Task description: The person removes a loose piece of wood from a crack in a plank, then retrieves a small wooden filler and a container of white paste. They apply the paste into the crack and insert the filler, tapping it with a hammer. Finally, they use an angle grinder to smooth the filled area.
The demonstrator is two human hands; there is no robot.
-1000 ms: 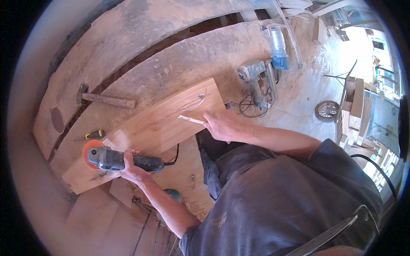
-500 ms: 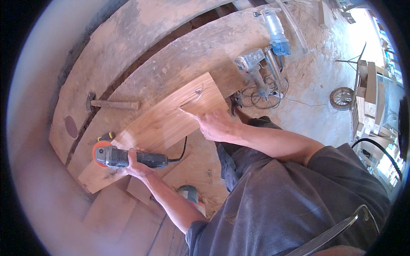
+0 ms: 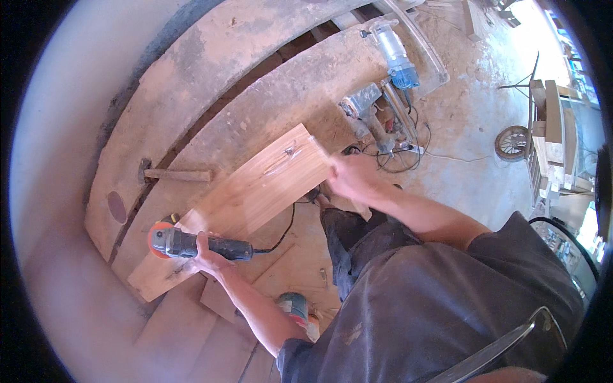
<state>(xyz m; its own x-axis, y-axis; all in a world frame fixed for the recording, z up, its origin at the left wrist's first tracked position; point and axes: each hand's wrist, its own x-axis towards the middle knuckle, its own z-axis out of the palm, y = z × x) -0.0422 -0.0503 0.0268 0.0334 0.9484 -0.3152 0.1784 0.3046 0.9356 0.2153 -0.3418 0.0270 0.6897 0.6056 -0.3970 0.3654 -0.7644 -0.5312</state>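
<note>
My left hand (image 3: 211, 256) is wrapped round the body of a dark angle grinder (image 3: 207, 246) with an orange disc. The grinder rests over the left part of a long pale wooden board (image 3: 246, 198). A knot (image 3: 289, 151) and a whitish streak along a crack (image 3: 278, 168) mark the board's right part. My right hand (image 3: 354, 177), fingers curled and slightly blurred, is at the board's right end. A thin pale strip seems to stick out from its fingers, but I cannot make out what it is.
A hammer (image 3: 179, 174) and a brown round disc (image 3: 117, 207) lie on the dusty slab beyond the board. A blue-and-silver router (image 3: 396, 57) and another power tool (image 3: 361, 100) with cables are at the far right. A can (image 3: 294, 305) stands by my left forearm.
My right hand has moved right, from the crack to the board's right end. My left hand stays on the grinder. The whole view has shifted slightly.
</note>
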